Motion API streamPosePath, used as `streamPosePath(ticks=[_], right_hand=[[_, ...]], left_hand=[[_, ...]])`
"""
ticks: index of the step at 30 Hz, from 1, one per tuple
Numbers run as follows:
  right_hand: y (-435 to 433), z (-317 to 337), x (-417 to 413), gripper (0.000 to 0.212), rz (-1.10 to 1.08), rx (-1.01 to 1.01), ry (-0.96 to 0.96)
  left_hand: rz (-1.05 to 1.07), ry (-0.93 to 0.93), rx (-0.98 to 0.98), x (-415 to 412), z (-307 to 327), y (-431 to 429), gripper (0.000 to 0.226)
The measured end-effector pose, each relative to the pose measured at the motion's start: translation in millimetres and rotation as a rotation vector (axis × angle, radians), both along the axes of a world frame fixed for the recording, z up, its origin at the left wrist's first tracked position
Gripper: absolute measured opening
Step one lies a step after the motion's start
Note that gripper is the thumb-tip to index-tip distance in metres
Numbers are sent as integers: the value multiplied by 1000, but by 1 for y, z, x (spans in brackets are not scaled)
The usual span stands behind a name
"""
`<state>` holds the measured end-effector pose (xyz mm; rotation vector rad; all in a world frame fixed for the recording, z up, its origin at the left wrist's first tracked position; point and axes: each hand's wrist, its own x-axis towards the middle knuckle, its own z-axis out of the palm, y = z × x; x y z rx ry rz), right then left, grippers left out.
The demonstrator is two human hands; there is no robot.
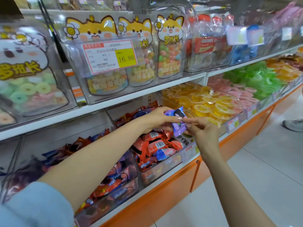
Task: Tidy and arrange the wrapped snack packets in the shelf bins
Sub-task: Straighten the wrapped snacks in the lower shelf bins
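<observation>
A purple wrapped snack packet (177,124) hangs above the middle clear bin (164,171) on the lower shelf. My left hand (157,118) pinches its upper edge, and my right hand (203,130) pinches its right side from below. That bin is full of red, orange and blue wrapped packets (155,145). Left of it, another clear bin (114,199) holds mixed red, blue and purple packets, partly hidden by my left forearm.
To the right, bins hold yellow jelly cups (205,104), pink sweets (242,94) and green sweets (257,79). The upper shelf carries clear tubs with cartoon labels and a 16.80 price tag (109,56). An orange shelf base (164,202) meets the tiled floor. Someone's shoe (293,125) is at far right.
</observation>
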<state>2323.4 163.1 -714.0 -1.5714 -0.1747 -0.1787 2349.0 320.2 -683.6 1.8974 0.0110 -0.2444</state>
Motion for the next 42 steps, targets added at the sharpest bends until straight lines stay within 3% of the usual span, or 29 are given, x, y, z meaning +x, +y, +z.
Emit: streamPosePath(ticks=[3,7,10,13,15,19,23,26,30,33,36,38,42], right_hand=[[1,-2,2,32,-17,-82,14],[0,-4,5,22,-66,-120,97],[-1,-2,4,19,-108,-120,128],[-7,0,7,20,-200,-149,118],[-11,0,10,22,-277,-177,114],[-16,-2,12,25,-329,-206,128],[-18,-1,11,25,-310,-228,124],[-19,-2,12,25,-297,-242,124],[-21,-4,11,23,-272,-247,137],[-23,-1,8,20,-235,-286,146],[-21,1,6,42,-226,-336,82],[-18,2,5,52,-184,-299,55],[-10,1,5,24,-90,-256,54]], left_hand=[[261,-167,-70,11,-5,14,27],[564,-269,-4,30,-8,45,41],[496,-291,384,41,-13,53,57],[427,-398,783,40,-15,37,52],[255,-472,719,37,-16,19,40],[-61,-267,562,34,-34,-19,44],[-155,-47,686,46,-54,-45,73],[-108,8,646,52,-55,-45,69],[-182,-25,589,46,-44,-38,34],[-112,-198,535,39,-25,-28,26],[-50,-285,298,28,-3,-12,15],[-59,-302,247,20,8,-4,17],[-109,-315,183,13,11,1,19]])
